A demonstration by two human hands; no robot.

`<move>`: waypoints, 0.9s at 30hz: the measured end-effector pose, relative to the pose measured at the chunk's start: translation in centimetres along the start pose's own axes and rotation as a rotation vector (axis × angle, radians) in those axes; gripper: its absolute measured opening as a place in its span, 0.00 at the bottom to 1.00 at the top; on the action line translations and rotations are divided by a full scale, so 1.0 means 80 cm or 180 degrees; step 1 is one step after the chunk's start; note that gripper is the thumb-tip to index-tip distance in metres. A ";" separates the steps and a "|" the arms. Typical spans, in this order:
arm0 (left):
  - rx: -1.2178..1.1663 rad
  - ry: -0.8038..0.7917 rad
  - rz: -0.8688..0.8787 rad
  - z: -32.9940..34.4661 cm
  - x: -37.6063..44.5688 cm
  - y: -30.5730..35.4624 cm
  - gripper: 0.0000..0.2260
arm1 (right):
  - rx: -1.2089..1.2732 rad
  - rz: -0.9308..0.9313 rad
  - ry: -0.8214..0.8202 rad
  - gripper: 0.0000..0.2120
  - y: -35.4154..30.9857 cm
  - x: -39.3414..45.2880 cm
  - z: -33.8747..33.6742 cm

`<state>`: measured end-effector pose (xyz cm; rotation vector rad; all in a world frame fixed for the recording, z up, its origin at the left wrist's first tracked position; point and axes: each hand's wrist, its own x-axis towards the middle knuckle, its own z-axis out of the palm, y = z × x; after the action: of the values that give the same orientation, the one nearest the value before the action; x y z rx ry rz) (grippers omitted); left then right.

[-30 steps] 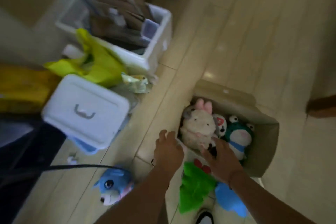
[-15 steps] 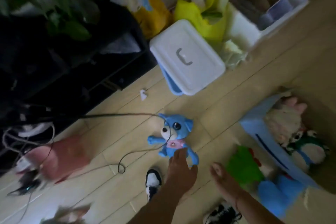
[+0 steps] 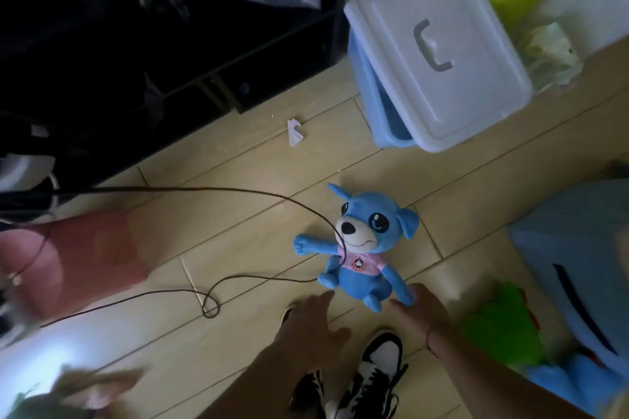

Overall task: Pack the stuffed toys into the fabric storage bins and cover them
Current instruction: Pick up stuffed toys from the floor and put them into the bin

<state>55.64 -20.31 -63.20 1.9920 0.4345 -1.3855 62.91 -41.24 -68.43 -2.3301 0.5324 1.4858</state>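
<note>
A blue plush dog (image 3: 366, 245) in a pink shirt lies on its back on the wooden floor, a dark cable (image 3: 238, 192) draped over its chest. My left hand (image 3: 311, 323) hovers with fingers spread just below its left foot, holding nothing. My right hand (image 3: 420, 311) touches the toy's right leg with relaxed fingers. At the right edge lie a green plush (image 3: 500, 326), a blue plush (image 3: 592, 381) and a light blue fabric piece with a dark stripe (image 3: 578, 262).
A white lidded plastic box (image 3: 439, 44) sits on a blue tub (image 3: 377, 102) at the top right. Dark furniture (image 3: 153, 44) fills the upper left. A pink object (image 3: 78, 265) lies at the left. My black-and-white shoes (image 3: 371, 381) stand at the bottom.
The view swung left from the bin of toys to the blue dog. Both hands left the bin and moved to the dog's legs.
</note>
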 end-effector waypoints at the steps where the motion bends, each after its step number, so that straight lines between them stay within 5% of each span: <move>1: 0.0470 -0.0021 0.0090 0.005 0.015 -0.006 0.35 | -0.0080 0.0001 0.0037 0.28 0.002 0.025 0.007; 3: 0.1129 -0.0178 0.0236 0.018 0.041 -0.014 0.35 | -0.0273 -0.0021 -0.0089 0.31 0.009 0.066 0.023; 8: 0.1064 -0.0383 -0.0081 0.031 0.068 -0.004 0.33 | -0.0225 -0.0224 -0.0277 0.19 0.023 0.081 0.039; 12: 0.2303 -0.0109 0.0664 0.035 0.020 0.063 0.24 | 0.0190 -0.0367 -0.0057 0.17 0.037 0.009 0.004; 18: 0.0845 0.0387 0.0250 0.010 -0.072 0.180 0.17 | 0.0949 -0.0145 0.0179 0.14 0.064 -0.152 -0.139; 20: 0.0444 0.0849 0.0284 -0.009 -0.108 0.219 0.17 | 0.1098 -0.0313 0.0106 0.21 0.095 -0.211 -0.192; 23: -0.0029 0.0520 0.0127 -0.037 -0.197 0.308 0.25 | 0.1470 -0.0713 0.0534 0.42 0.174 -0.274 -0.247; 26: -0.0995 0.0496 0.0441 -0.068 -0.280 0.399 0.33 | 0.1796 -0.1178 0.0613 0.13 0.217 -0.427 -0.355; 27: -0.1248 0.0345 0.0500 -0.077 -0.300 0.427 0.40 | 0.1517 -0.1337 0.0724 0.11 0.230 -0.484 -0.381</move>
<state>71.47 -38.50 -28.51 1.7405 0.5404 -1.0101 63.28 -66.15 -22.16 -2.0682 0.3685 0.8059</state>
